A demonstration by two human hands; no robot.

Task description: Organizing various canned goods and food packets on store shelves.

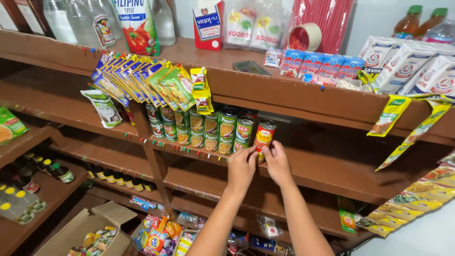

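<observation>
My left hand (pixel 241 167) and my right hand (pixel 277 161) reach up together to the front edge of a brown wooden shelf (pixel 332 176). Both sets of fingers close around the lower of two stacked red and orange cans (pixel 264 135). Directly left of them stand stacked green-labelled cans (pixel 208 130) in two tiers, several wide. The shelf board to the right of the red cans is bare wood.
Strips of sachets (pixel 142 80) hang from the upper shelf edge, with more strips (pixel 407 128) at the right. Blue and white cartons (pixel 322 64), bottles and a tape roll (pixel 305 37) sit on top. A cardboard box (pixel 90 232) and small bottles (pixel 113 176) lie below.
</observation>
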